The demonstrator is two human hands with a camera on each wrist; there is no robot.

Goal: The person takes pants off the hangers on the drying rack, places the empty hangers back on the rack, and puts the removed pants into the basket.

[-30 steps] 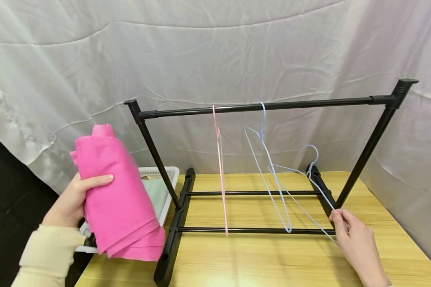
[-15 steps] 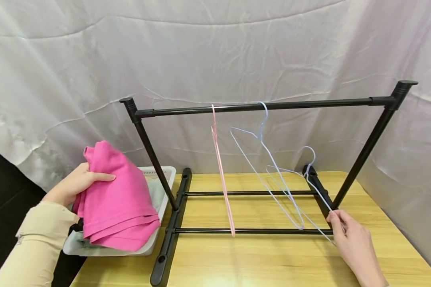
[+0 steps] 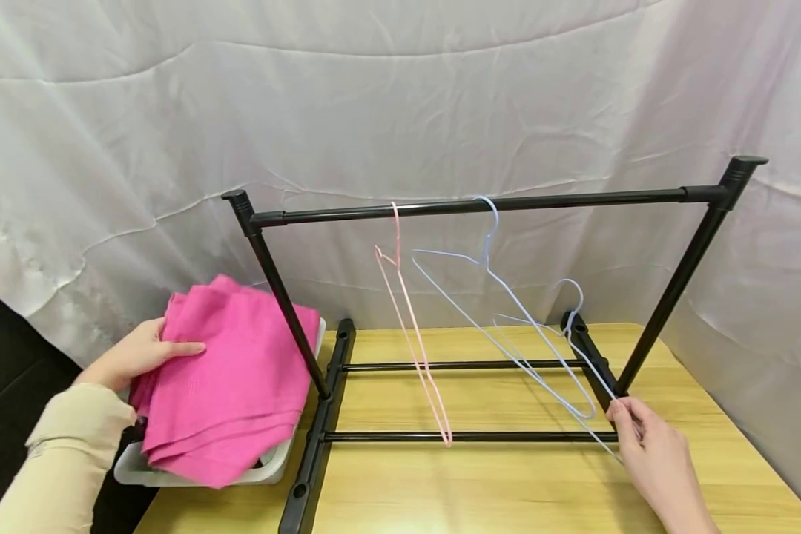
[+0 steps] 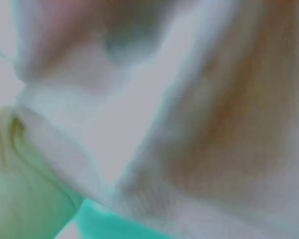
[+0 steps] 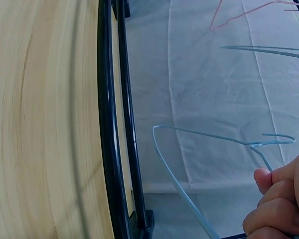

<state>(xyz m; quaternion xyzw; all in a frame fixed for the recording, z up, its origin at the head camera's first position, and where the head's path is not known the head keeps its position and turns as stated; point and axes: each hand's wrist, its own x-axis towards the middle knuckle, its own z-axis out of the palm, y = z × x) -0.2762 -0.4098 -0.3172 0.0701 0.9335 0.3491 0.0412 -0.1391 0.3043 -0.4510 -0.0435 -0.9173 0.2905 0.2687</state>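
My left hand (image 3: 136, 354) grips a folded bright pink cloth (image 3: 233, 378), thumb on top and the other fingers hidden. The cloth lies over a white plastic basket (image 3: 270, 471), covering most of it. At the right, my right hand (image 3: 657, 452) pinches the side of a light-blue wire hanger (image 3: 584, 345), which stands tilted with its hook up, below the top bar. That same grip shows in the right wrist view, where the hanger (image 5: 204, 133) reaches left from my right hand (image 5: 284, 204). The left wrist view is a blur.
A black clothes rack (image 3: 567, 200) stands on the wooden table (image 3: 494, 489). From its top bar hang a pink hanger (image 3: 407, 297) and another light-blue hanger (image 3: 517, 297). Behind the rack falls a pale curtain (image 3: 387, 96).
The pink cloth has come down onto the basket with my left hand and spread wider. Both hanging hangers have swung round on the bar. My right hand has hardly moved.
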